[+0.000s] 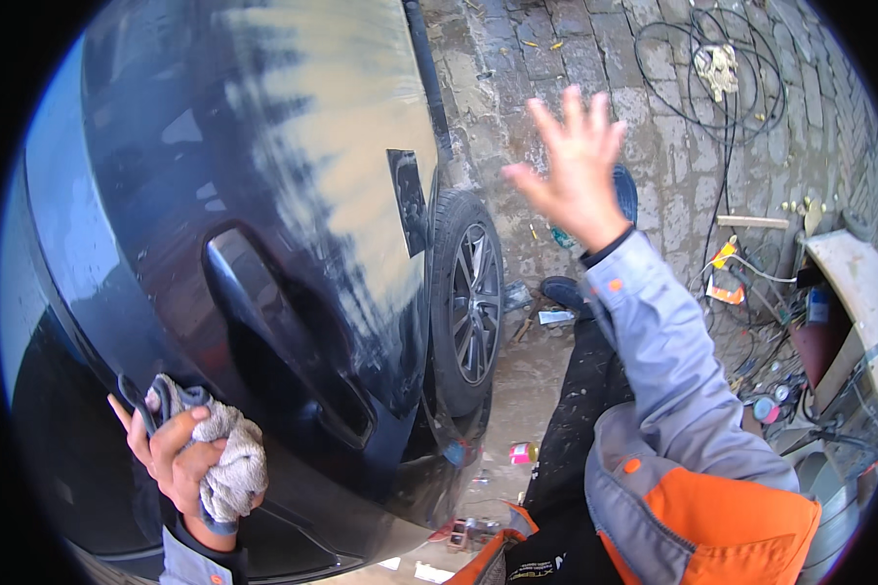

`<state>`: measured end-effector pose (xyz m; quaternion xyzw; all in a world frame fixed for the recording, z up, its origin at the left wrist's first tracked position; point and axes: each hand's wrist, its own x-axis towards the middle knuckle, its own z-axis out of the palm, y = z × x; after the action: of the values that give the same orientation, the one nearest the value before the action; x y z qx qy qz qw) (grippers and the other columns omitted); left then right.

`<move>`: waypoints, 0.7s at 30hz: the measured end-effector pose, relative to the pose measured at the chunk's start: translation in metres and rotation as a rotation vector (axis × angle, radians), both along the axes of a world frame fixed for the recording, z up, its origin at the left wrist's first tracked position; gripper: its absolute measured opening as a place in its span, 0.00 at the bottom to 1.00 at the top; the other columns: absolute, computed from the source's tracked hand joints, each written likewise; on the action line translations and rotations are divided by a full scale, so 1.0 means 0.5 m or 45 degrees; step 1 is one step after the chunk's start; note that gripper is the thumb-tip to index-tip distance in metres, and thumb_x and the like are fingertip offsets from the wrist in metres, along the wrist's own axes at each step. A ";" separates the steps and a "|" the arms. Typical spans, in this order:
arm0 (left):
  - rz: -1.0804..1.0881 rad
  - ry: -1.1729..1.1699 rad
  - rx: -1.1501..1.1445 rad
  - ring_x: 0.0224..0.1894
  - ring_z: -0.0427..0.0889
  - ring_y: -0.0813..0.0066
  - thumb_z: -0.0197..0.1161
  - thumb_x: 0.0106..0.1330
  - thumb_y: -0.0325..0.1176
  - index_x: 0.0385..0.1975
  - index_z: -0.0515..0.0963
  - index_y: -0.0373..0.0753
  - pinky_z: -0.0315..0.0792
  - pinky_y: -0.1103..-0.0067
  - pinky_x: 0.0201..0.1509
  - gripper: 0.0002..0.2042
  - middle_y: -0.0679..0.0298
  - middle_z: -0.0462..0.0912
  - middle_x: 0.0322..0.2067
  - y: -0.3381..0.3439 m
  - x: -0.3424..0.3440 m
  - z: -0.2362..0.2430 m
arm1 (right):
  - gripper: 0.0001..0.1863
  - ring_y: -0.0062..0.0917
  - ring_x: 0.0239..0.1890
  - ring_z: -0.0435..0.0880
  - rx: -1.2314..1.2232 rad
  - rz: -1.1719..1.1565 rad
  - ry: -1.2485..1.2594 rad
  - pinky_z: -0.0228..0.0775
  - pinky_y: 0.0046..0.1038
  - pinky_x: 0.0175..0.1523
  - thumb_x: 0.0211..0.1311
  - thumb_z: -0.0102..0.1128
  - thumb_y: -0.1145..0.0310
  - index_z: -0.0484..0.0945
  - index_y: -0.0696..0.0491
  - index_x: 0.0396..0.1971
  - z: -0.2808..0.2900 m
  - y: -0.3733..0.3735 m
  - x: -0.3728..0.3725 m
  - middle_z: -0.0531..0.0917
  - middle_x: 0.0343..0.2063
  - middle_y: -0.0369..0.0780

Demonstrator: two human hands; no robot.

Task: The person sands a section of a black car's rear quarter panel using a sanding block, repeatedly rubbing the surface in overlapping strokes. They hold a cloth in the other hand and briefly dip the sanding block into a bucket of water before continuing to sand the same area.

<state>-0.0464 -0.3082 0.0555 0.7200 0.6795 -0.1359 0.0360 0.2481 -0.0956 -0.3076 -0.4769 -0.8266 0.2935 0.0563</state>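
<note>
A patched car point(302, 214) shows a paved repair yard point(576, 58).

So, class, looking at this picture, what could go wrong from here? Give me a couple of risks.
Grit caught in the bunched grey cloth, held in the left hand, might scratch the glossy dark car body if rubbed over it. The black cable lies loosely looped on the paving, so someone stepping that way could trip.

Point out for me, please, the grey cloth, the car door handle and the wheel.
Grey cloth point(234, 463): head view, on the bunched part beside the fingers.
Car door handle point(288, 327): head view, near the middle of the bar.
Wheel point(475, 305): head view, on the hub of the spoked rim.
</note>
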 end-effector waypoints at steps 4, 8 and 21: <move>0.015 0.005 0.002 0.55 0.83 0.49 0.68 0.63 0.51 0.33 0.75 0.49 0.56 0.33 0.79 0.14 0.59 0.86 0.42 -0.007 -0.002 0.003 | 0.33 0.41 0.73 0.77 0.126 -0.243 0.777 0.63 0.45 0.78 0.66 0.73 0.69 0.77 0.57 0.70 0.215 0.200 0.141 0.81 0.68 0.49; 0.057 -0.004 -0.002 0.54 0.85 0.49 0.70 0.61 0.48 0.32 0.74 0.49 0.57 0.32 0.78 0.14 0.59 0.87 0.42 -0.006 0.000 -0.002 | 0.33 0.41 0.73 0.77 0.094 0.116 0.695 0.63 0.45 0.79 0.67 0.73 0.68 0.76 0.57 0.71 0.207 0.121 0.042 0.80 0.69 0.49; -0.005 -0.092 0.157 0.59 0.83 0.42 0.80 0.49 0.41 0.31 0.81 0.49 0.54 0.30 0.77 0.14 0.62 0.88 0.40 0.029 0.014 -0.011 | 0.32 0.40 0.74 0.76 0.146 0.099 0.594 0.64 0.45 0.78 0.69 0.70 0.68 0.75 0.58 0.72 0.339 0.235 0.118 0.79 0.69 0.49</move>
<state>-0.0394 -0.2936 0.0500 0.7268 0.6834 -0.0678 0.0155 0.3072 0.0217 -0.1382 -0.3602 -0.8241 0.3504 0.2614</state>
